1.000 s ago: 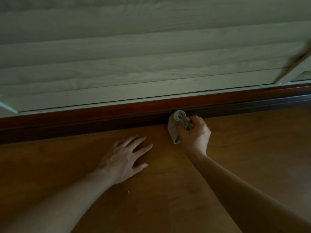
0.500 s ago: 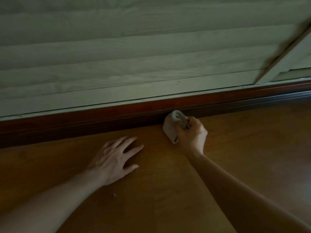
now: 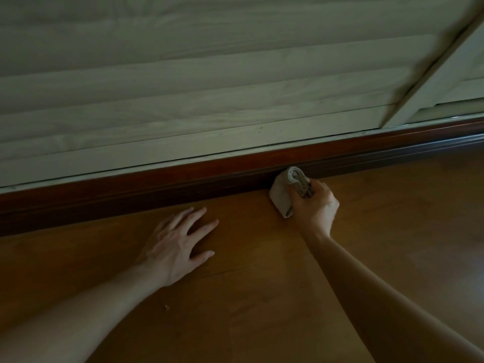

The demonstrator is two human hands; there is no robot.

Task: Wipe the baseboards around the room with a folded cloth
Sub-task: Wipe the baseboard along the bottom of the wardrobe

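Note:
A dark reddish-brown baseboard (image 3: 183, 176) runs across the view where the floor meets the pale panelled wall. My right hand (image 3: 315, 205) grips a folded beige cloth (image 3: 282, 192) and holds its folded end against the baseboard's lower part. My left hand (image 3: 178, 244) lies flat on the wooden floor to the left, fingers spread, a short way in front of the baseboard and holding nothing.
The brown wooden floor (image 3: 262, 297) fills the lower half, with a small crumb (image 3: 165, 307) near my left forearm. Above the baseboard are pale horizontal wall slats (image 3: 209, 100), and a pale upright frame (image 3: 429, 82) stands at the right.
My right hand has slid the cloth slightly to the right along the baseboard. The view has shifted, and the upright frame at the right shows more. My left hand stays flat on the floor.

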